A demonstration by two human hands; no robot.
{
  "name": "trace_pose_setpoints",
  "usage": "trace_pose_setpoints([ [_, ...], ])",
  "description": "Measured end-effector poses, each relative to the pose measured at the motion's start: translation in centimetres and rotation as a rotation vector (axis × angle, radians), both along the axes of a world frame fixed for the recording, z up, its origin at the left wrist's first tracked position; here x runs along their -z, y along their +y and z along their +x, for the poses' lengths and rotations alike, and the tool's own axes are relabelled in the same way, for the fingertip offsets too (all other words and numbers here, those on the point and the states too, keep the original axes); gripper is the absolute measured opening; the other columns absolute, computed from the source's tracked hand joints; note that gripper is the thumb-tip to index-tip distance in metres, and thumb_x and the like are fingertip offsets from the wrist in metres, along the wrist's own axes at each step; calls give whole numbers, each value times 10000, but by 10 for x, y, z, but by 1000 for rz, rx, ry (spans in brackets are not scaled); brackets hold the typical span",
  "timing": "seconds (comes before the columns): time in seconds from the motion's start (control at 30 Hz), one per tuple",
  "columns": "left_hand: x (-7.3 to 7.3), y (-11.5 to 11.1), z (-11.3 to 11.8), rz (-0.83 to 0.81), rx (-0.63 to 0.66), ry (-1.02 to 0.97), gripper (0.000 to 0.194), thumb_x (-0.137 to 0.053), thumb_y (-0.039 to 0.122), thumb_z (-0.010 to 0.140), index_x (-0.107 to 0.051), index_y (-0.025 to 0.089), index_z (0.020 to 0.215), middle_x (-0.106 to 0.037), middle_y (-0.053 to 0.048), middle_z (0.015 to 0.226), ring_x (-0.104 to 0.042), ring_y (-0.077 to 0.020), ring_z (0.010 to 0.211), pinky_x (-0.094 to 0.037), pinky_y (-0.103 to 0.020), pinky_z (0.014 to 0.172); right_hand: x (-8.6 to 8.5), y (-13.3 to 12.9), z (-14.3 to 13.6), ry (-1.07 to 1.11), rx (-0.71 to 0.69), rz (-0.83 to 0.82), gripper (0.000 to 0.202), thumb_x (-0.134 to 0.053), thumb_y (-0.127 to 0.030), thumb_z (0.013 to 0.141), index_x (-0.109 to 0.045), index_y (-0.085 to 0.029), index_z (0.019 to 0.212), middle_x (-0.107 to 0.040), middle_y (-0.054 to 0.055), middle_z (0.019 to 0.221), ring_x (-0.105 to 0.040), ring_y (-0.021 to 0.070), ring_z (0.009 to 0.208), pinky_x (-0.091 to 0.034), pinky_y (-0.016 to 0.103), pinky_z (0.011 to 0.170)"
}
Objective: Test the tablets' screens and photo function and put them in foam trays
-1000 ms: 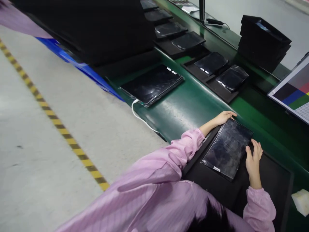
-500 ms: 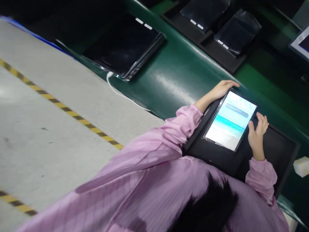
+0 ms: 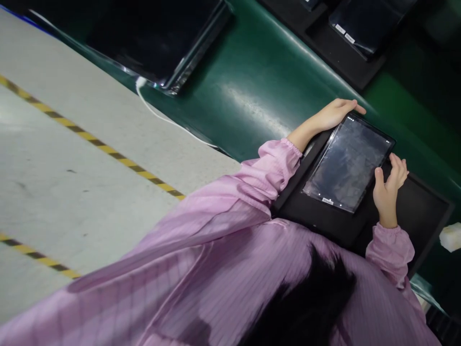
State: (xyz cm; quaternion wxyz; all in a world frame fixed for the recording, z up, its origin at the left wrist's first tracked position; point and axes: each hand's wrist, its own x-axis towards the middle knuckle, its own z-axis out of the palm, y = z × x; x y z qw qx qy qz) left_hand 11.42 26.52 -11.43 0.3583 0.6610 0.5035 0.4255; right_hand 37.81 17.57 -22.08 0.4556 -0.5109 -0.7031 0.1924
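Observation:
A tablet (image 3: 347, 163) with a dark screen, small icons at its edges and a white label at its lower edge lies tilted over a black tray (image 3: 306, 211). Clear film shows along its left side. My left hand (image 3: 338, 114) rests at its upper left corner, with the fingers stretched over the top edge and no grip to be seen. Beside the right edge of the tablet is my right hand (image 3: 389, 187), its thumb and fingers apart and the fingertips near or touching that edge.
A stack of dark tablets (image 3: 154, 38) lies at the upper left of the green table (image 3: 248, 86), with a white cable (image 3: 162, 115) at its corner. More wrapped tablets (image 3: 367, 24) are in a black tray at the top. A white block (image 3: 450, 237) sits far right.
The screen has gone from a bright beach picture to dark. The view has shifted, so the table items stand higher in the picture. Both hands keep nearly the same pose around the tablet.

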Motion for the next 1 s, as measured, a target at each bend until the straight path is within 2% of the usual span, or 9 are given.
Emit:
trace_pose_setpoints([
  [0.2, -1, -4, 3, 19, -23, -9, 489, -436, 418, 1151, -815, 119, 1074, -797, -85, 1194, -716, -219, 1205, -461, -332, 1168, 0, 3, 1, 48, -16, -3, 616, -475, -564, 1030, -497, -216, 1537, -490, 159, 1607, -229, 376, 1633, -106, 739, 1287],
  [0.3, -1, -4, 3, -19, -39, -38, 509, -464, 490, 1131, -808, 116, 1100, -804, -85, 1073, -749, -227, 1076, -517, -352, 1091, -6, -3, 8, 46, -81, -54, 633, -496, -572, 1030, -466, -247, 1573, -411, 144, 1677, -182, 376, 1651, -97, 744, 1294],
  [0.37, -3, -6, 3, -38, -21, -79, 505, -477, 506, 1121, -799, 117, 1128, -797, -78, 987, -756, -237, 997, -548, -373, 1029, -11, -15, 14, 74, -158, -96, 645, -547, -557, 1026, -433, -283, 1599, -364, 127, 1709, -213, 349, 1647, -158, 700, 1311],
  [0.5, -10, -16, 5, -23, 7, -209, 446, -525, 477, 1093, -770, 121, 1200, -787, -70, 886, -747, -270, 936, -568, -408, 958, -18, -51, 24, 198, -258, -139, 777, -683, -472, 986, -321, -307, 1654, -382, 132, 1686, -391, 297, 1574, -322, 592, 1300],
  [0.63, -18, -27, 9, -28, -2, -340, 493, -516, 518, 1080, -725, 127, 1294, -785, -75, 847, -747, -289, 844, -580, -414, 857, -14, -76, 19, 214, -257, -115, 936, -768, -434, 930, -230, -280, 1680, -403, 170, 1662, -438, 324, 1540, -353, 619, 1276],
  [0.73, -20, -29, 9, -51, 0, -388, 469, -542, 488, 1069, -728, 117, 1285, -786, -81, 838, -757, -305, 837, -572, -408, 844, -8, -77, 11, 211, -255, -69, 1002, -790, -437, 910, -179, -284, 1689, -379, 179, 1658, -440, 340, 1531, -350, 634, 1272],
  [0.83, -20, -29, 7, -25, 12, -413, 407, -577, 425, 1056, -746, 112, 1254, -787, -75, 830, -767, -314, 915, -565, -396, 918, -2, -74, 5, 190, -249, -44, 1076, -807, -478, 889, -123, -284, 1696, -312, 186, 1680, -393, 357, 1555, -345, 640, 1274],
  [1.0, -22, -34, 6, 83, 92, -423, 360, -544, 341, 1063, -760, 114, 1240, -800, -75, 992, -768, -261, 957, -566, -336, 899, 4, -71, 3, 163, -238, -14, 1118, -808, -525, 875, -91, -267, 1693, -151, 202, 1742, -288, 384, 1605, -334, 665, 1275],
])
